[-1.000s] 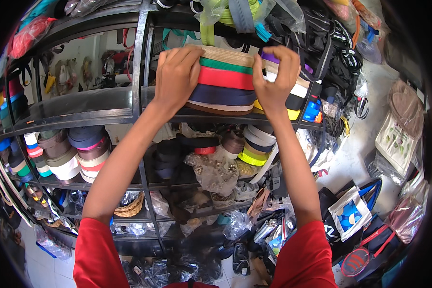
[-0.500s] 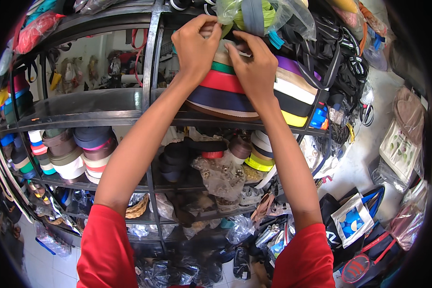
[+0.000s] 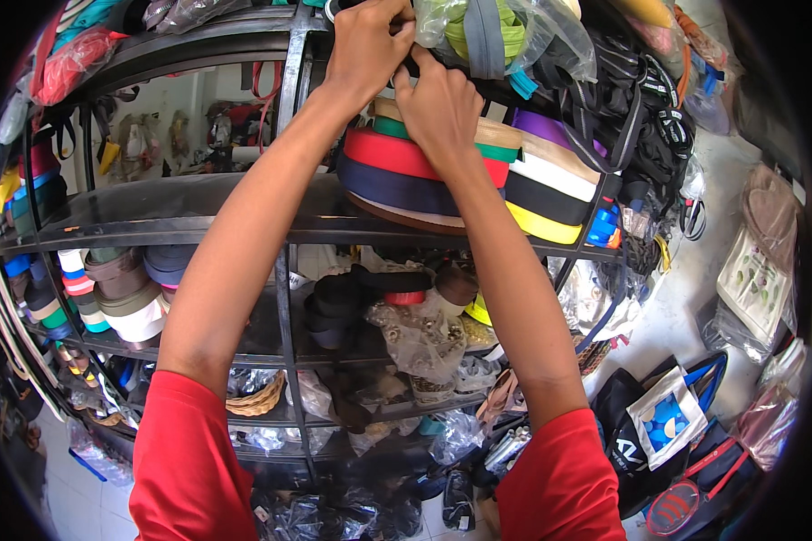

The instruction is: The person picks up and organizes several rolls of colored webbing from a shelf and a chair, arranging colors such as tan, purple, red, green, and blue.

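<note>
Both arms reach up to the shelf top, hands close together. My left hand (image 3: 373, 47) is closed with curled fingers beside a clear plastic bag (image 3: 435, 22); what it grips is hidden. Just right and below, my right hand (image 3: 442, 106) has bent fingers drawn together near the left fingertips, and I cannot make out what is in them. Below it lie stacked webbing rolls, among them a red roll (image 3: 379, 155) and a navy roll (image 3: 392, 187). A grey zipper tape roll (image 3: 486, 41) hangs over lime-green material (image 3: 460, 38) in the bag.
A black metal shelf rack (image 3: 180, 200) fills the middle. White (image 3: 559, 171) and yellow rolls (image 3: 543, 223) stand at right, beside hanging black straps (image 3: 627, 108). Lower shelves hold more rolls (image 3: 131, 302) and a bag of metal fittings (image 3: 419, 338). A racket (image 3: 672, 507) lies at lower right.
Both hands have shifted left, the left one also slightly upward and the right one lower over the rolls. More of the zipper tape and the rolls' right side shows.
</note>
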### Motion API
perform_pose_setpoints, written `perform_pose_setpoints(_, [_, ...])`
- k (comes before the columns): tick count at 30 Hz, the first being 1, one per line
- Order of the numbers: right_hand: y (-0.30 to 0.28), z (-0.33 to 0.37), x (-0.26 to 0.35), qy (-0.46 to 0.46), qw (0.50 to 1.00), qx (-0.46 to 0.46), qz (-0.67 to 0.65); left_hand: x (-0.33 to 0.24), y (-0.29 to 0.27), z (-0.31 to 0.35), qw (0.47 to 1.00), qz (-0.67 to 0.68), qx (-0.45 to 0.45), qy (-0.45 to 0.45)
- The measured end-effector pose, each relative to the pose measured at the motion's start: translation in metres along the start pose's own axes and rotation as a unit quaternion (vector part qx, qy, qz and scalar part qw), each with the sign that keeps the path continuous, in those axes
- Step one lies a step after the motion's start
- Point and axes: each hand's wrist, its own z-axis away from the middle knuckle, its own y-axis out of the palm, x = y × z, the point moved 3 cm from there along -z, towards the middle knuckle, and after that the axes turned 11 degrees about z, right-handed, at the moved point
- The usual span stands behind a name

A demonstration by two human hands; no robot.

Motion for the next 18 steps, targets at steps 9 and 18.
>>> perform_pose_setpoints(9, [0.004, -0.014, -0.003, -0.020, 0.995, 0.096, 0.035, -0.002, -0.003, 0.027, 0.990, -0.118, 0.029, 0.069])
perform_pose_setpoints(18, [0.042, -0.043, -0.001, -0.070, 0.997, -0.023, -0.032, -0.017, -0.005, 0.013, 0.944, -0.268, 0.180, 0.064])
